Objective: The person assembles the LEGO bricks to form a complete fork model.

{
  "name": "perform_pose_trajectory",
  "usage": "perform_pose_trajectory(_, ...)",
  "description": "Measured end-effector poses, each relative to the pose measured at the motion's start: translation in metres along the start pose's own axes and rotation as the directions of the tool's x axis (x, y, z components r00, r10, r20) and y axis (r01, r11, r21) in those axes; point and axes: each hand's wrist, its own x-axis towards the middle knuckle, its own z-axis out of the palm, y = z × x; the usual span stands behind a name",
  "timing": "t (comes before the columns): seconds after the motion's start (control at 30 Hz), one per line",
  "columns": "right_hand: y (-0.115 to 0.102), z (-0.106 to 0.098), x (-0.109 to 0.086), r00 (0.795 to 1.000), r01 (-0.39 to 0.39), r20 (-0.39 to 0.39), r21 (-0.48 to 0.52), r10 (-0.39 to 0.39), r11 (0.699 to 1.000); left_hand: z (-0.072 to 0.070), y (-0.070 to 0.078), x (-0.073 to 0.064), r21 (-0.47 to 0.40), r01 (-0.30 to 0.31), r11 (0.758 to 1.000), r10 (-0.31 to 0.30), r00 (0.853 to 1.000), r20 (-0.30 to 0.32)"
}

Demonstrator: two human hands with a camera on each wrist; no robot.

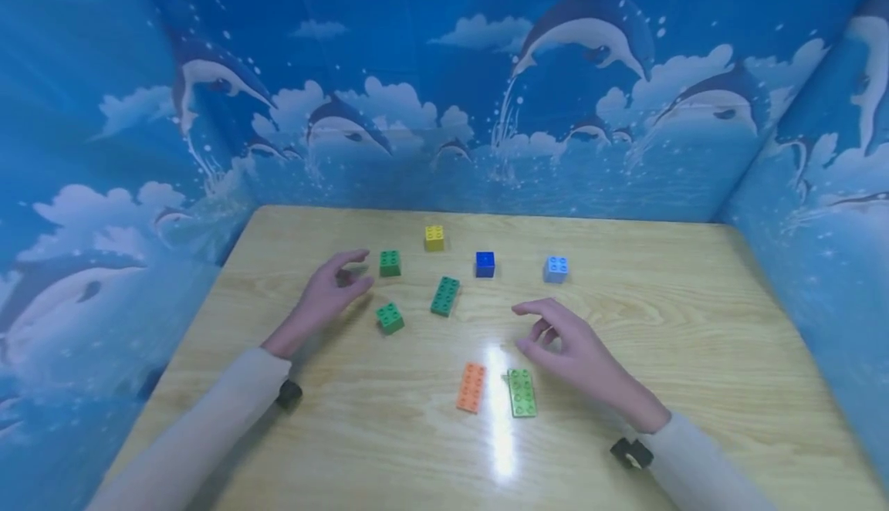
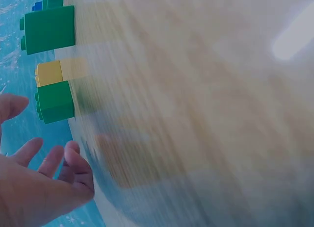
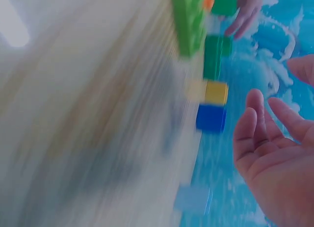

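Note:
My left hand [image 1: 333,283] hovers at the left of the table, thumb and fingers apart with nothing between them. Closest to it is a green square brick [image 1: 390,263]; another green square brick [image 1: 390,318] sits nearer me. On the right, my right hand [image 1: 566,341] is above the wood, fingers loosely bent and holding nothing. Below its thumb lies a light green long brick [image 1: 522,393], with an orange long brick [image 1: 471,387] to the left. A dark green long brick [image 1: 445,296] rests between the hands. In the right wrist view a dark blue brick [image 3: 211,118] stands beyond the fingers.
Farther back on the wooden table [image 1: 694,302] stand a yellow brick [image 1: 434,238] and a light blue brick [image 1: 556,269]. A dolphin-print cloth [image 1: 417,171] encloses the back and both sides. Glare streaks the table near the orange brick.

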Motion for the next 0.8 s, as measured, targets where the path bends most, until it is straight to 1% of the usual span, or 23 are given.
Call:
perform_pose_trajectory(0.13,-0.011,0.017,0.01,0.999,-0.025,0.043,0.096,0.021,0.995,0.003,0.001,0.01,-0.012,0.004,1.0,-0.004,1.0,-0.004)
perform_pose_trajectory(0.2,-0.017,0.025,0.014,0.998,-0.033,0.066,0.125,0.025,0.992,0.003,0.002,0.014,-0.05,0.006,0.999,-0.005,1.0,0.009)
perform_pose_trajectory(0.33,-0.025,0.039,0.027,0.992,-0.053,0.118,0.158,0.035,0.986,0.002,0.003,0.022,-0.128,0.025,0.991,-0.017,0.998,0.061)
perform_pose_trajectory(0.4,-0.026,0.047,0.034,0.988,-0.066,0.149,0.171,0.04,0.983,0.004,0.003,0.026,-0.148,0.042,0.988,-0.03,0.996,0.084)
perform_pose_trajectory(0.5,-0.029,0.059,0.042,0.982,-0.076,0.187,0.18,0.042,0.981,0.007,0.002,0.031,-0.144,0.062,0.988,-0.047,0.993,0.104)
perform_pose_trajectory(0.6,-0.034,0.07,0.049,0.974,-0.09,0.222,0.196,0.045,0.977,0.011,0.002,0.034,-0.117,0.082,0.99,-0.07,0.992,0.103)
perform_pose_trajectory(0.7,-0.037,0.08,0.058,0.968,-0.119,0.241,0.218,0.065,0.969,0.012,0.002,0.04,-0.071,0.076,0.995,-0.069,0.993,0.095)
perform_pose_trajectory(0.8,-0.04,0.089,0.068,0.968,-0.146,0.235,0.226,0.091,0.963,0.011,0.003,0.045,-0.022,0.059,0.998,-0.056,0.995,0.087)
